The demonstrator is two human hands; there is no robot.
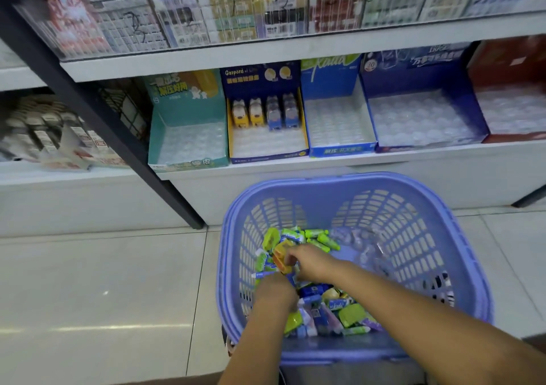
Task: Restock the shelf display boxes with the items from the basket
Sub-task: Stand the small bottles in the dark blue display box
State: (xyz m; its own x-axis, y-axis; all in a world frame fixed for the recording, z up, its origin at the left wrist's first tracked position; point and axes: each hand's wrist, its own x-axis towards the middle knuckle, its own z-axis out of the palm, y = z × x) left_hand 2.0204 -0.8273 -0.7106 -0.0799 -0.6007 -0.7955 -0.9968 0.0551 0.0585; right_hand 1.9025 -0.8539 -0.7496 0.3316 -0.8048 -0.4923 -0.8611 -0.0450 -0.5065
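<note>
Lavender slotted plastic basket [363,177] sits on the pale tiled floor [103,266], just in front of the white shelf [325,162]. Both hands are down inside it, in a heap of small green, blue and yellow wrapped items [334,305]. Right hand [313,262]: fingers curled, pinching a small orange-yellow packet [280,256] atop the heap. Left hand [274,291]: knuckles up, fingers buried (grip can't be told). On the shelf, side by side: teal cardboard display box [183,95], navy-and-yellow display box [260,75] holding a few toy-like pieces, blue box [328,83], dark blue box [413,71], red box [508,68].
</note>
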